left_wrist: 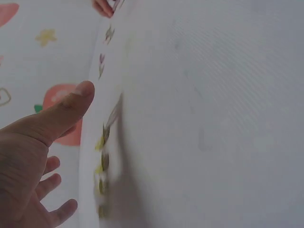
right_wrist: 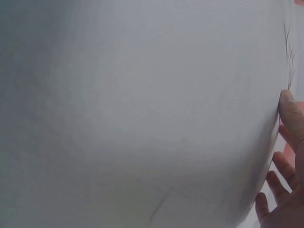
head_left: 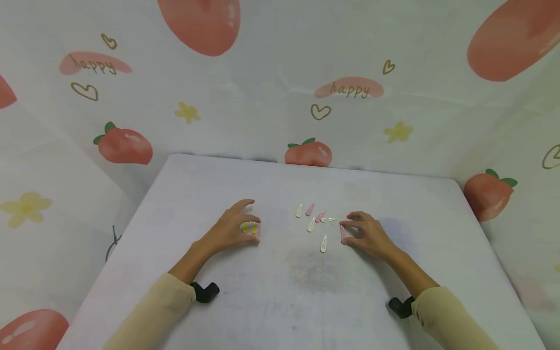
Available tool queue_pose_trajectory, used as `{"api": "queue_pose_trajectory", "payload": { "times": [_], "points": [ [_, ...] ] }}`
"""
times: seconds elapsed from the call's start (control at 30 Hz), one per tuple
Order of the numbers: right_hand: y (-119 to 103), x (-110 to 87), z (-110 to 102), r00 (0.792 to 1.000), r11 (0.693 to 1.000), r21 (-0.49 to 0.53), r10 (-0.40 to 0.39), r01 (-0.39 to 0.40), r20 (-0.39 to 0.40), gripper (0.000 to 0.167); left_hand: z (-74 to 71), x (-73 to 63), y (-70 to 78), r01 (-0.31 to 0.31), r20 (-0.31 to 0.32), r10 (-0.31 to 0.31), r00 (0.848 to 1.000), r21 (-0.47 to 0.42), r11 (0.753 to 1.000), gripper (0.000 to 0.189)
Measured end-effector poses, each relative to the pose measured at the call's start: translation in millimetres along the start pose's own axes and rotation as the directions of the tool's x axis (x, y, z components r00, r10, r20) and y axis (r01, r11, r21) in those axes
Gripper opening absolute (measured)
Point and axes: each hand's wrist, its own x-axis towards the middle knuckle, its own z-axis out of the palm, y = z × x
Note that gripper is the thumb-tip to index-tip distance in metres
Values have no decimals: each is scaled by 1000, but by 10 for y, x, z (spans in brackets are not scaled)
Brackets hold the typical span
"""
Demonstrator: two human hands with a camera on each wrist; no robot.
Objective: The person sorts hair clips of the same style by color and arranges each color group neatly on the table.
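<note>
In the head view my left hand (head_left: pixel 232 228) reaches over a row of hair clips, its thumb and fingers spread apart. Beneath it show yellow hair clips (head_left: pixel 250 227) and, by its fingertips, a pink hair clip (head_left: pixel 258 231). The left wrist view has the thumb raised above the table, with yellow clips (left_wrist: pixel 101 168) beyond the hand. On the other side my right hand (head_left: pixel 366 234) holds a pink hair clip (head_left: pixel 343 233) at its ends, between thumb and fingertips. That clip is hidden in the right wrist view, where the right fingers (right_wrist: pixel 287 178) fan out close over the table.
Between the hands lie several loose clips, among them a white clip (head_left: pixel 323 243) nearer me and a pink clip (head_left: pixel 309 209) farther back. All rest on a white-covered table (head_left: pixel 280 301). A printed cloth (head_left: pixel 262 97) with peaches hangs behind the far edge.
</note>
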Motion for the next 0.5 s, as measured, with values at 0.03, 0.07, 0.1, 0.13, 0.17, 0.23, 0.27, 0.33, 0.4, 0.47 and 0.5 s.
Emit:
{"api": "queue_pose_trajectory", "payload": {
  "times": [0.03,0.07,0.1,0.13,0.17,0.23,0.27,0.33,0.4,0.47,0.5],
  "points": [
    [2,-1,2,1000,1000,-2,1,-1,1,51,-27,-59,-27,17,-5,-17,1000,-5,1000,49],
    [2,1,2,1000,1000,-4,-1,1,0,51,-52,-117,-53,29,-10,-30,1000,-6,1000,49],
    [2,2,2,1000,1000,-6,-2,2,0,51,-75,-174,-76,39,-14,-39,999,-7,999,50],
    [5,1,4,1000,1000,-6,0,0,0,51,-95,-227,-101,46,-18,-46,999,-9,999,50],
    [6,2,4,1000,1000,-7,0,0,-1,51,-114,-278,-123,55,-22,-55,998,-10,998,50],
    [9,2,4,1000,1000,-6,1,-1,-2,51,-145,-363,-166,65,-33,-65,997,-3,998,50],
    [10,1,4,1000,1000,-2,2,-2,-3,51,-160,-399,-183,69,-35,-69,997,-2,998,50],
    [15,-2,7,1000,1000,4,3,-3,-8,51,-188,-458,-211,78,-39,-78,996,0,997,50],
    [18,-4,12,1000,1000,10,-1,1,-12,51,-210,-503,-236,82,-39,-82,996,12,997,50],
    [20,-4,19,1000,1000,17,-5,5,-13,51,-233,-538,-253,94,-27,-93,995,16,995,50],
    [20,-3,23,1000,1000,18,-5,6,-13,51,-241,-552,-264,98,-18,-98,995,21,995,50]
  ]
}}
